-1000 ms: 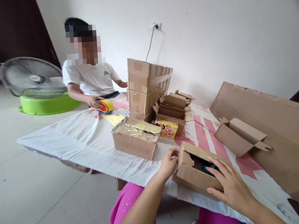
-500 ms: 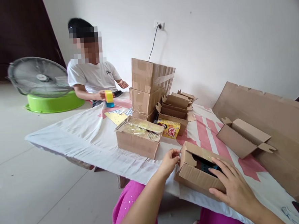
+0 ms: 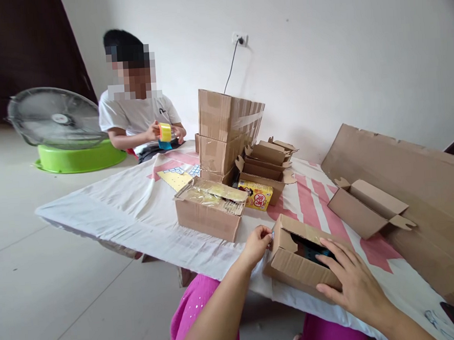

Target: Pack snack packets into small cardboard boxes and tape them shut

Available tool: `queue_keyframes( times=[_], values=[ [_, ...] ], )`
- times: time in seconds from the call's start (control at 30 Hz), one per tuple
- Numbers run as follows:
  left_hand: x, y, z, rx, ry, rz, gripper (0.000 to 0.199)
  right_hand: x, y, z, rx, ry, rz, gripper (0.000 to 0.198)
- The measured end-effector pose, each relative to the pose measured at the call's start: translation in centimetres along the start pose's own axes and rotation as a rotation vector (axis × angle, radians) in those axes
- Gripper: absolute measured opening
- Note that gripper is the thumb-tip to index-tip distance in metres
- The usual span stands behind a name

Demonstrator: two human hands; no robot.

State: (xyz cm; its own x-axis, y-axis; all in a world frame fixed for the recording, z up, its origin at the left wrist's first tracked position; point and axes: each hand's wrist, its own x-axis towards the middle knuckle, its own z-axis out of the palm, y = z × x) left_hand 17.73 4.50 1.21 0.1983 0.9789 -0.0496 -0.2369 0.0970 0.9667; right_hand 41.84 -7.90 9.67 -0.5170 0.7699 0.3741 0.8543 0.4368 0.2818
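Note:
At the table's near edge sits a cardboard box [image 3: 300, 265], its top flaps partly closed over a gap that shows something dark and bluish inside. Spread across its right end, my right hand [image 3: 347, 278] lies with fingertips by the gap and the thumb on the near side. My left hand [image 3: 259, 245] is closed in a pinch at the left end of the box. A tiny whitish bit shows at those fingertips, too small to name. Just beyond my left hand stands a taped cardboard box [image 3: 209, 217].
Tall stacked boxes [image 3: 214, 117] stand behind, beside open boxes [image 3: 265, 170] and a yellow printed carton [image 3: 255, 195]. At right are another open box [image 3: 362, 213] and a large cardboard sheet [image 3: 404, 179]. Across the table a person [image 3: 139, 116] holds a yellow tape roll [image 3: 165, 132].
The other person's hands have come together at the tape roll, which is slightly higher. My hands and the box hold nearly the same position; the view has shifted slightly.

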Motion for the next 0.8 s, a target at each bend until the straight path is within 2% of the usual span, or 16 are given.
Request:
queue_keyframes(
  times=[0.23, 0.43, 0.53, 0.6, 0.63, 0.73, 0.8],
  values=[
    [0.4, -0.2, 1.0, -0.041, 0.042, 0.064, 0.013, -0.2, -0.1, 0.1, 0.006, -0.017, 0.016, 0.045],
    [-1.5, 2.8, 0.0, -0.195, 0.115, 0.316, 0.026, 0.2, 0.1, -0.1, 0.074, -0.011, 0.021, 0.049],
    [-3.7, 4.1, -0.1, -0.222, 0.151, 0.445, 0.028, 0.7, -0.6, -1.6, 0.218, 0.074, 0.058, 0.054],
    [-5.7, 4.5, 0.5, -0.153, 0.134, 0.596, 0.021, 0.9, -2.0, -3.2, 0.36, 0.174, 0.119, 0.05],
    [-6.8, 4.5, 1.0, -0.071, 0.106, 0.717, 0.017, 0.9, -2.9, -4.0, 0.446, 0.21, 0.142, 0.047],
    [-9.8, 4.6, 2.6, 0.22, -0.037, 1.062, 0.02, 1.1, -5.9, -5.7, 0.742, 0.192, 0.184, 0.045],
    [-10.9, 4.7, 3.3, 0.34, -0.119, 1.161, 0.027, 1.1, -7.3, -5.9, 0.885, 0.169, 0.232, 0.04]
  ],
)
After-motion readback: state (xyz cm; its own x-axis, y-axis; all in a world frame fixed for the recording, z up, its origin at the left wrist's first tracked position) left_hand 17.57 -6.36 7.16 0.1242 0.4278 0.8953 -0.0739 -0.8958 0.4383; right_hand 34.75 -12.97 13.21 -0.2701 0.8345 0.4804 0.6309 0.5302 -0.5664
